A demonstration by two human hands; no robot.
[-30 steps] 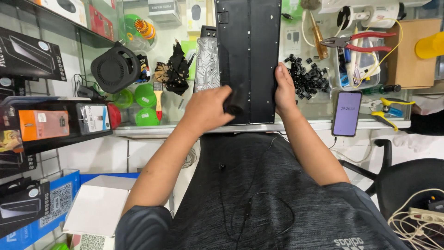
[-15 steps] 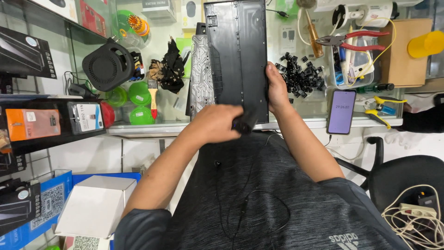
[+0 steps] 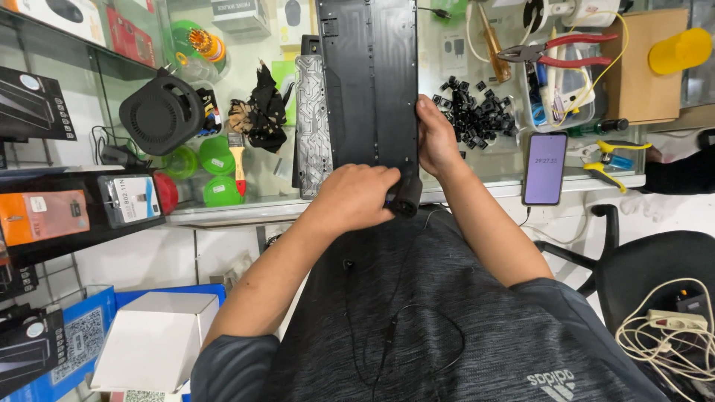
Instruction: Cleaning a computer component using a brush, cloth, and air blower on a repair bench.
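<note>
In the head view we have the black keyboard [image 3: 370, 82] lying lengthwise on the glass worktop [image 3: 223, 212], keycaps [image 3: 477, 115] piled to its right, so stripping looks done. Our left hand [image 3: 357, 197] is closed round a dark tool [image 3: 407, 199] at the near end, while our right hand [image 3: 436, 138] grips the keyboard's right edge; reassembly looks left.

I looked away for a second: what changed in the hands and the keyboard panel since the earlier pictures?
The left hand moved down the black keyboard panel to its near edge, carrying the small black cylindrical tool there. The right hand kept its grip on the panel's right edge. The pile of loose black keycaps and the smartphone stayed put.
</note>
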